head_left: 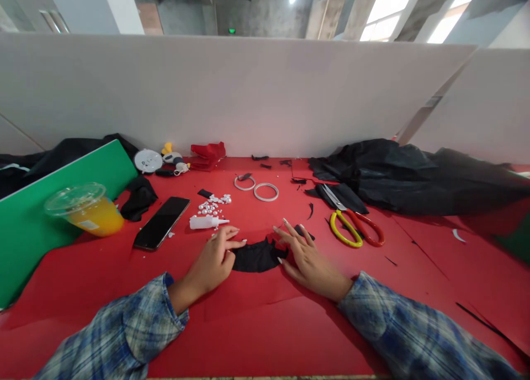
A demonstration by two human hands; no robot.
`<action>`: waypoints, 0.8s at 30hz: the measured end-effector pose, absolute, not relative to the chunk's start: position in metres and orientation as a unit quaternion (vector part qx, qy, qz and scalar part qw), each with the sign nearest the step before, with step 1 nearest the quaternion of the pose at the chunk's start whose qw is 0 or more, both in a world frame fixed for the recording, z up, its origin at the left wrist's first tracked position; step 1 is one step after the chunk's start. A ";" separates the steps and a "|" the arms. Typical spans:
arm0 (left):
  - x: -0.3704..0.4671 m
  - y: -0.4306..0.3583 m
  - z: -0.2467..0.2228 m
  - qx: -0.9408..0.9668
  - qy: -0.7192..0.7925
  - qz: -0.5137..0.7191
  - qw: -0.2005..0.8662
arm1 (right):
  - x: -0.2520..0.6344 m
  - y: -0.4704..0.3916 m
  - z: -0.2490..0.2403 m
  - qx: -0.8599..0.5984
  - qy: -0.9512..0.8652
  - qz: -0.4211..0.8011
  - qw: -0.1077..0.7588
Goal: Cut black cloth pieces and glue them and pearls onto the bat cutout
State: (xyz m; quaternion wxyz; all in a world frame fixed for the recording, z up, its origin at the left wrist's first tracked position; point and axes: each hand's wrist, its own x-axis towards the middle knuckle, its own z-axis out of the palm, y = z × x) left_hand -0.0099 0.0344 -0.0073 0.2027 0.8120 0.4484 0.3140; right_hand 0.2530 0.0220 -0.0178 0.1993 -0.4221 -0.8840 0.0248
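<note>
A small curved piece of black fabric (257, 257) lies on the red tabletop between my hands. My left hand (216, 257) has its thumb and index finger closed together on the fabric's left end. At the right end, my right hand (308, 258) rests with fingers spread, its thumb touching the edge of the cloth. Part of a small black piece (305, 232) shows just behind the right fingers. Beyond my left hand lie a white squeeze bottle (203, 222) with a narrow nozzle and a cluster of white pearl beads (211, 205).
Scissors (346, 220) with yellow and red handles lie right, by crumpled black fabric (385, 173). Two white rings (266, 192) sit behind the cloth. Leftward are a phone (162, 223), a tilted cup of orange drink (93, 214) and a green board (62, 203). A white partition (248, 93) stands behind.
</note>
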 end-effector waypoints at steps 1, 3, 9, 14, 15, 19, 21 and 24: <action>-0.012 0.037 -0.008 0.782 0.476 0.337 0.221 | 0.253 0.022 -0.018 -0.423 -0.884 0.024 0.199; -0.016 0.041 -0.008 0.736 0.518 0.372 0.226 | 0.253 0.022 -0.019 -0.424 -0.884 0.024 0.195; -0.011 0.029 -0.008 0.844 0.357 0.314 0.250 | 0.253 0.021 -0.018 -0.420 -0.888 0.021 0.185; -0.011 0.030 -0.008 0.818 0.393 0.351 0.232 | 0.253 0.021 -0.019 -0.418 -0.889 0.024 0.186; -0.011 0.031 -0.008 0.803 0.405 0.377 0.223 | 0.254 0.021 -0.019 -0.418 -0.889 0.024 0.186; -0.010 0.032 -0.007 0.818 0.386 0.328 0.271 | 0.254 0.023 -0.021 -0.415 -0.890 0.020 0.189; -0.010 0.034 -0.008 0.806 0.418 0.317 0.273 | 0.254 0.024 -0.023 -0.415 -0.890 0.021 0.189; -0.014 0.040 -0.005 0.754 0.485 0.392 0.206 | 0.257 0.023 -0.026 -0.413 -0.889 0.030 0.196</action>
